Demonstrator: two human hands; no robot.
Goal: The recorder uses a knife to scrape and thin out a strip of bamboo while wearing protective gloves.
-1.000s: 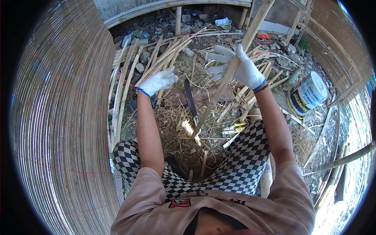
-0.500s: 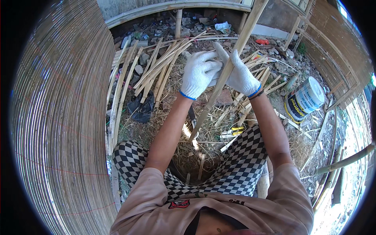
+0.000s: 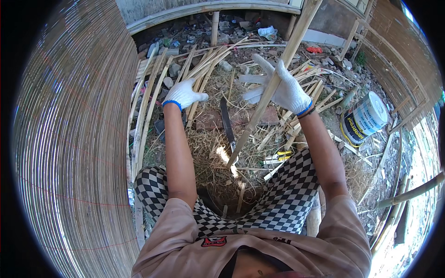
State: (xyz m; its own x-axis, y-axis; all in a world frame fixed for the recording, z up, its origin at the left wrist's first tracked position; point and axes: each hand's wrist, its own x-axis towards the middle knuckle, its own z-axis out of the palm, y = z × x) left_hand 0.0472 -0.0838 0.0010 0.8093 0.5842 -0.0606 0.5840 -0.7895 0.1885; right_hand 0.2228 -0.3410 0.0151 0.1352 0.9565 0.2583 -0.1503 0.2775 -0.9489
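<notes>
My right hand (image 3: 288, 92), in a white knit glove with a blue cuff, supports a long pale bamboo strip (image 3: 252, 121). The strip lies across the palm under the thumb, while the other fingers are spread to the left. It slants from the ground between my knees up past the top edge. My left hand (image 3: 181, 94), gloved alike, is above the heap of split bamboo strips (image 3: 200, 74) on the left, thumb held apart; its fingertips are hard to make out. Between my hands a dark-bladed machete (image 3: 226, 119) lies over a reddish brick slab (image 3: 207, 121).
Yellow-handled pliers (image 3: 283, 155) lie by my right knee. A blue-and-white bucket (image 3: 364, 119) stands at the right, near more split strips (image 3: 320, 90). A slatted bamboo screen (image 3: 79, 139) rises on the left. Shavings (image 3: 208, 157) and rubble cover the ground.
My left hand has left the strip and moved left to the heap, uncovering the machete. The right hand's fingers have spread; the strip stays slanted in almost the same place.
</notes>
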